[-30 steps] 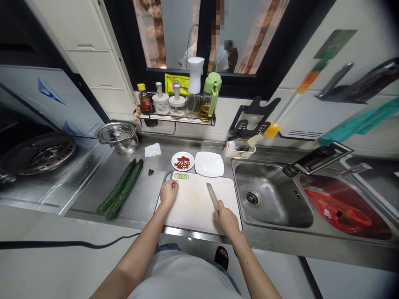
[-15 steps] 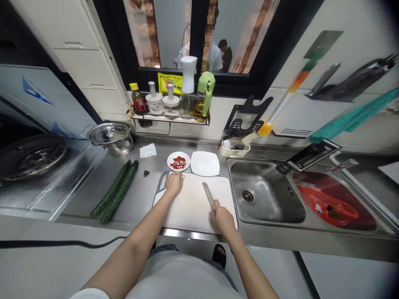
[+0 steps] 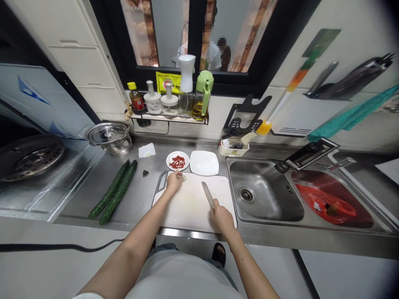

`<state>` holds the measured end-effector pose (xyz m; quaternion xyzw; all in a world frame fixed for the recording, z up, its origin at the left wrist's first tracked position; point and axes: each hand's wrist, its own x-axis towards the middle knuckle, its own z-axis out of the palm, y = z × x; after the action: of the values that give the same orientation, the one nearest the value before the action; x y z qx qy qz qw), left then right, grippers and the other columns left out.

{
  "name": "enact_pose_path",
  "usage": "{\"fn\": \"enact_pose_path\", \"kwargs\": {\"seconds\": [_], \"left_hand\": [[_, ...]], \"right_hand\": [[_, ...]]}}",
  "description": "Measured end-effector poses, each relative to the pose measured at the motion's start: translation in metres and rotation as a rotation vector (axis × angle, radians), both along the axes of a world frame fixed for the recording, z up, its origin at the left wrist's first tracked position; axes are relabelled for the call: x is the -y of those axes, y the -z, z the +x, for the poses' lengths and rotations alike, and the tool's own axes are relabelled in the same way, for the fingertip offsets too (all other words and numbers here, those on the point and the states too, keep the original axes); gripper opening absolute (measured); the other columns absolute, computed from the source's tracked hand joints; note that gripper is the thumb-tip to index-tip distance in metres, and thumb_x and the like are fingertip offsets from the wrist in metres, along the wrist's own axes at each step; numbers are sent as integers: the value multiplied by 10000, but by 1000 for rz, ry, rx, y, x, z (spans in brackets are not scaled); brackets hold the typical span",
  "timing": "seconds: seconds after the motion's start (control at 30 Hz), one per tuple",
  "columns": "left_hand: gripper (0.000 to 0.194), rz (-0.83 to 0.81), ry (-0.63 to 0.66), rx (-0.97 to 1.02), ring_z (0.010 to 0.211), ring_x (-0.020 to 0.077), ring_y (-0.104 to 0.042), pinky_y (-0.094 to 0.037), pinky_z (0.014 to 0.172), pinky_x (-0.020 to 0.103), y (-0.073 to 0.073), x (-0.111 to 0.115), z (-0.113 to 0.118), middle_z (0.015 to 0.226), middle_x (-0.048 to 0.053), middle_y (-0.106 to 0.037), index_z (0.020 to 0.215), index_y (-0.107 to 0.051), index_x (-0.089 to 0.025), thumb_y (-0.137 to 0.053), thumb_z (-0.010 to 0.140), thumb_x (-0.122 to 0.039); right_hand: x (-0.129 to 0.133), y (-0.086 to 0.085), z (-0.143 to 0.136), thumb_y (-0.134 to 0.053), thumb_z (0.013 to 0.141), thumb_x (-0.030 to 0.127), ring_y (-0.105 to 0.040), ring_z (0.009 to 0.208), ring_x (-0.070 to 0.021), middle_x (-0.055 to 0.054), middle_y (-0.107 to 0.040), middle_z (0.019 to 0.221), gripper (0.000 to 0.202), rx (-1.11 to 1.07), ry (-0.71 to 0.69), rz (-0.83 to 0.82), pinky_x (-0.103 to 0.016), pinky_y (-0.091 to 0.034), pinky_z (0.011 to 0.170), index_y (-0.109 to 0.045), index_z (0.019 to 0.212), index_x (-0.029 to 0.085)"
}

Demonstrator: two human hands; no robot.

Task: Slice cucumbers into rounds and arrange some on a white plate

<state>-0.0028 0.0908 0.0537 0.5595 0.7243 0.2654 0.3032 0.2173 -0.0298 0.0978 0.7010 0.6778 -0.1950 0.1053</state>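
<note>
On the white cutting board, my left hand is at the far left corner with its fingers curled together. A small pale-green cucumber slice shows at its fingertips, which seem to pinch it. My right hand grips the handle of a kitchen knife. The blade points away over the right half of the board. Two long cucumbers lie side by side on the counter to the left. Nearby is a small dark-green cucumber end.
Beyond the board stand a small plate with red chopped pieces and a white square dish. To the right is a steel sink, with a red plastic bag in the second basin. A lidded pot and a white paper are farther left.
My left hand and the cucumber slice have shifted slightly on the board, the slice a little to the right. The right hand and knife stay nearly still. The view has moved slightly.
</note>
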Motion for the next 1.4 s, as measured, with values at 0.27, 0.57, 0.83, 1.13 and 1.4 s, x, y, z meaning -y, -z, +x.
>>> {"fn": "enact_pose_path", "kwargs": {"seconds": [0.27, 0.57, 0.83, 1.13, 1.4], "left_hand": [[212, -135, -72, 169, 754, 138, -633, -465, 693, 220, 7, 31, 4, 793, 12, -700, 924, -700, -171, -646, 719, -163], [192, -162, 8, 60, 783, 152, -641, -455, 719, 228, 6, 71, 11, 806, 30, -710, 911, -710, -177, -643, 731, -193], [233, -77, 79, -82, 765, 153, -617, -425, 700, 235, 11, 68, 1, 800, 20, -693, 984, -685, -204, -572, 780, -209], [174, -127, 73, -152, 752, 154, -608, -403, 676, 236, 15, 59, 4, 779, 5, -670, 936, -652, -215, -593, 779, -261], [154, -117, 81, -171, 731, 153, -593, -384, 654, 238, 16, 59, 4, 753, -2, -655, 922, -633, -222, -588, 779, -257]], "right_hand": [[0, -2, -1, -330, 909, 173, -638, 830, -186, -108, -665, 883, 302, 15, 1, -10, -254, -357, 633, -435, 1191, 158], [1, -2, -1, -328, 908, 175, -634, 836, -195, -121, -668, 905, 329, 7, -10, -17, -264, -379, 661, -433, 1219, 150], [0, -8, -2, -327, 915, 169, -639, 860, -193, -124, -668, 910, 328, 32, -64, -31, -256, -370, 659, -428, 1227, 147], [15, -28, -13, -372, 873, 143, -634, 851, -196, -101, -668, 922, 304, 7, -265, -111, -251, -351, 645, -439, 1166, 192], [22, -27, -21, -361, 876, 138, -641, 867, -227, -131, -672, 924, 298, 29, -320, -112, -271, -373, 656, -458, 1156, 169]]}}
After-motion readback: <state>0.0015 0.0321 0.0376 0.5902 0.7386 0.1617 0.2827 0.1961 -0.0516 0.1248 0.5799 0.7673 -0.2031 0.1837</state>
